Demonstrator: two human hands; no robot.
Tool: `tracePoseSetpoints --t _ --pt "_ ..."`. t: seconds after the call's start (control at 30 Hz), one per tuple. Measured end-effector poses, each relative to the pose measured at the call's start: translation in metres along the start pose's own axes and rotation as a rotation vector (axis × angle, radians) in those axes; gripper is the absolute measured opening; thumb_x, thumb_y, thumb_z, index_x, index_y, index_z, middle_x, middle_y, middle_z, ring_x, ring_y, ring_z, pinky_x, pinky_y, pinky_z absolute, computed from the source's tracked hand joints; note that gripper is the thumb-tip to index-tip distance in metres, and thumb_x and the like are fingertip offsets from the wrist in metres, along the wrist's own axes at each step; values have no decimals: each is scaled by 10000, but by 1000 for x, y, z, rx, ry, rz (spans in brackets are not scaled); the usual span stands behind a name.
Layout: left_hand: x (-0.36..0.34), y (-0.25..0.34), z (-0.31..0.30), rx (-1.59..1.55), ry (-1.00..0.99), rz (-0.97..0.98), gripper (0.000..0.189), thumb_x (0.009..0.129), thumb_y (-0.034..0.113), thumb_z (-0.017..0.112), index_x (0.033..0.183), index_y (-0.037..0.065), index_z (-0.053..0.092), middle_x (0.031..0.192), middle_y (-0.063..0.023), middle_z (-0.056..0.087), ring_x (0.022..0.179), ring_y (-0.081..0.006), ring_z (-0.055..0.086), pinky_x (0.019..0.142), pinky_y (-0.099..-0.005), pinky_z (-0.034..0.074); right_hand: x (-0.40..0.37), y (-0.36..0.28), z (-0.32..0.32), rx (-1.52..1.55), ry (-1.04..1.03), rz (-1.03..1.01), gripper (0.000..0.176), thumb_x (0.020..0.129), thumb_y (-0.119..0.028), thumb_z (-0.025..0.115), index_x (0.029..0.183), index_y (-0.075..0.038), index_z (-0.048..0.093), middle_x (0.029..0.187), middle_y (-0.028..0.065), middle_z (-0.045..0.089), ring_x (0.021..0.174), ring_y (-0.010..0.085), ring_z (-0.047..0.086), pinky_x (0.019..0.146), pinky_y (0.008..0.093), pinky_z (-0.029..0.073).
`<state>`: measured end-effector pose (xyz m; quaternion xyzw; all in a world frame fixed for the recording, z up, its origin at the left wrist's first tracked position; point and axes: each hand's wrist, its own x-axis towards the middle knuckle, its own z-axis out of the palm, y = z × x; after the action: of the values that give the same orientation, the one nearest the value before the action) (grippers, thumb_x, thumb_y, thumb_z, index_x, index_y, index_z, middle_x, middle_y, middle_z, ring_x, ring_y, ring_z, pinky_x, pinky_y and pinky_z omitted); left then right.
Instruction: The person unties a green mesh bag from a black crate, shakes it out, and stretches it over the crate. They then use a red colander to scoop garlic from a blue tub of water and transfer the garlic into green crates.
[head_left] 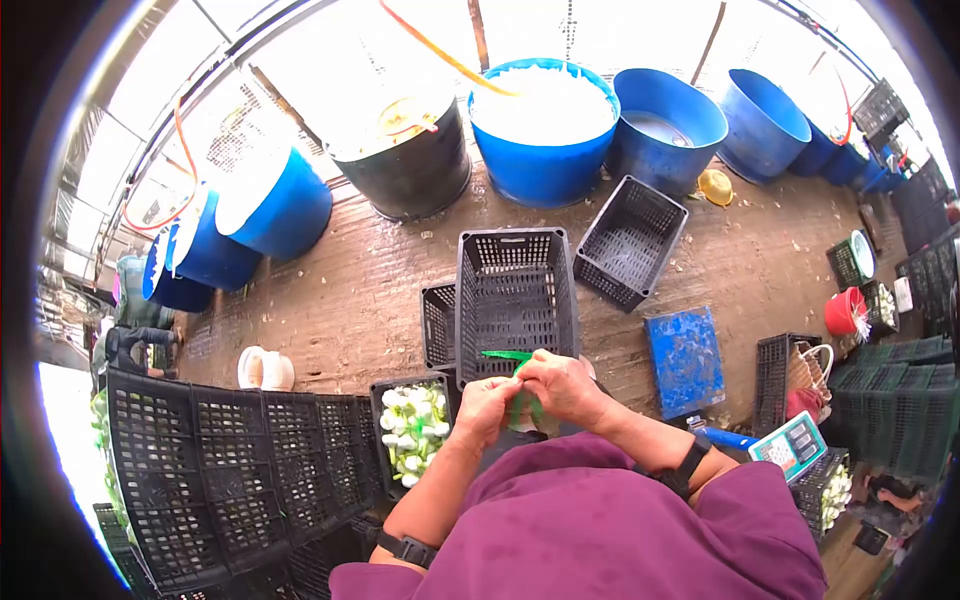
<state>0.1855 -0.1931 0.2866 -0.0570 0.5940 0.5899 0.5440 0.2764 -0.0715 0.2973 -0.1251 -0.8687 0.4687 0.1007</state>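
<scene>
My left hand (486, 408) and my right hand (562, 386) meet in front of my body, both with fingers pinched on a thin green strip (508, 354). One end of the strip points left above my hands, and more green hangs below them. Just beyond my hands stands a black mesh crate (515, 292), with no contents visible inside. Beside my left hand, a black crate holds white-and-green vegetables (412, 428).
Black crates (240, 470) are stacked at left. Blue tubs (545, 160) and a dark tub (420, 170) line the far side. A tilted crate (632, 240), a blue block (686, 362) and a scale (790, 447) are at right.
</scene>
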Motion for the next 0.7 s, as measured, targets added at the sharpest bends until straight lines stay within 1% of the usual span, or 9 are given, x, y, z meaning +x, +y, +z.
tracePoseSetpoints --t 0.1,0.17,0.23,0.37,0.4,0.5,0.6,0.63,0.7 --pt "5 -6 -9 74 79 125 118 826 120 500 776 29 556 700 -53 575 526 -144 554 481 -283 493 4 2 -1 51 110 26 56 721 -69 537 751 -22 535 754 157 535 724 350 535 628 395 435" --pt "7 -1 -4 18 120 187 119 829 118 497 746 40 532 646 -37 552 463 -118 509 414 -243 443 10 7 4 107 119 54 70 732 -84 538 739 -15 528 740 170 540 716 359 532 621 403 432" --pt "13 9 4 -33 362 267 144 822 91 513 687 41 511 563 -12 501 415 -73 434 369 -224 357 15 11 5 158 112 77 92 743 -99 539 728 -9 522 727 184 545 708 369 530 614 410 428" --pt "30 17 11 -25 454 402 140 780 88 583 672 55 501 556 47 443 448 -26 347 389 -190 275 25 15 -20 52 -152 25 186 757 -176 562 692 -10 512 673 203 540 682 374 535 591 416 423" --pt "35 20 12 7 439 437 162 775 97 598 675 82 471 501 55 392 350 -19 302 300 -195 213 29 15 -35 15 -285 32 200 754 -192 568 685 -11 519 671 201 540 683 373 535 592 419 422" --pt "46 26 27 13 420 419 187 751 79 624 651 82 466 493 54 396 341 -21 298 294 -189 205 36 42 -52 -43 -473 71 207 731 -216 581 657 -26 543 713 180 556 683 365 539 605 429 424" --pt "62 31 63 74 352 427 191 726 69 652 637 71 483 548 46 448 414 -19 349 356 -177 262 40 66 -65 -77 -211 -53 167 682 -122 593 826 -45 560 946 159 535 824 330 536 691 408 436" --pt "68 33 76 127 343 459 184 722 65 656 640 67 491 569 48 458 452 -17 366 388 -174 285 48 74 -67 -42 -81 -198 277 677 -109 609 938 -51 535 1011 165 506 873 329 520 731 384 440" --pt "80 39 92 68 296 401 184 720 65 659 627 61 500 601 46 473 506 -17 387 433 -169 314 49 80 -77 190 -52 -131 378 677 -157 642 1012 -39 513 1055 156 493 876 307 528 750 351 446"
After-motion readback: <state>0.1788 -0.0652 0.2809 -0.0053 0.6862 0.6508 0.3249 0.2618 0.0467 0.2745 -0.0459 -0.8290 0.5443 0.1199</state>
